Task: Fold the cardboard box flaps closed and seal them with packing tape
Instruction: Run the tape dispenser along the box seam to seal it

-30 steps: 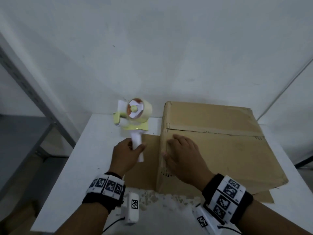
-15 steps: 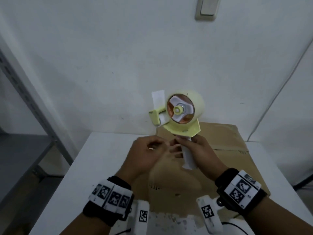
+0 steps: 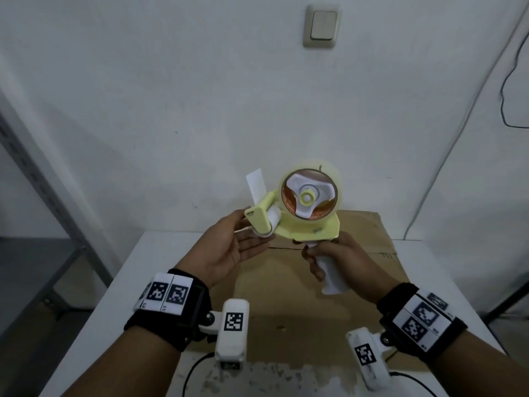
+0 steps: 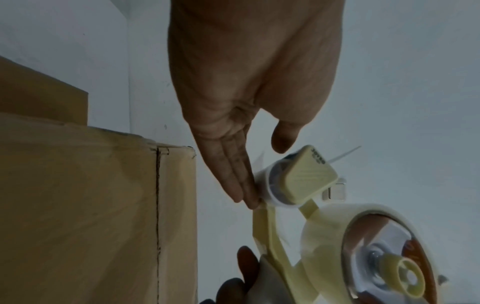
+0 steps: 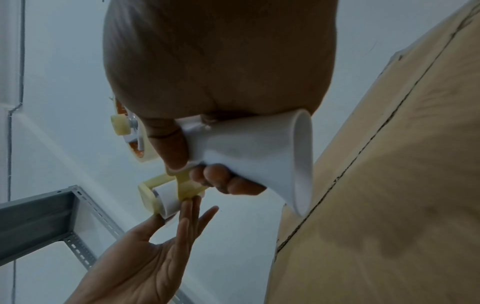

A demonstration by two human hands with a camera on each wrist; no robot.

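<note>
My right hand [image 3: 320, 255] grips the white handle [image 3: 332, 275] of a yellow tape dispenser [image 3: 307, 207] and holds it up above the brown cardboard box [image 3: 286, 299]. A roll of clear tape sits on the dispenser, and a white strip sticks up at its front. My left hand [image 3: 243, 239] is open, palm up, with straight fingers [image 4: 244, 185] touching the roller end of the dispenser [image 4: 301, 176]. The right wrist view shows my fingers curled round the handle [image 5: 259, 152] beside the box [image 5: 389, 185]. The box's top flaps lie flat, with a seam across the top.
The box stands on a white table [image 3: 128, 282], whose left edge drops to the floor. A grey metal shelf frame [image 3: 43, 179] stands at the left. On the white wall behind are a switch [image 3: 322, 25] and a dark cable [image 3: 509, 81].
The dispenser passed from my left hand to my right and rose from the table to above the box. My right hand left the box top, and my left hand opened at the roller.
</note>
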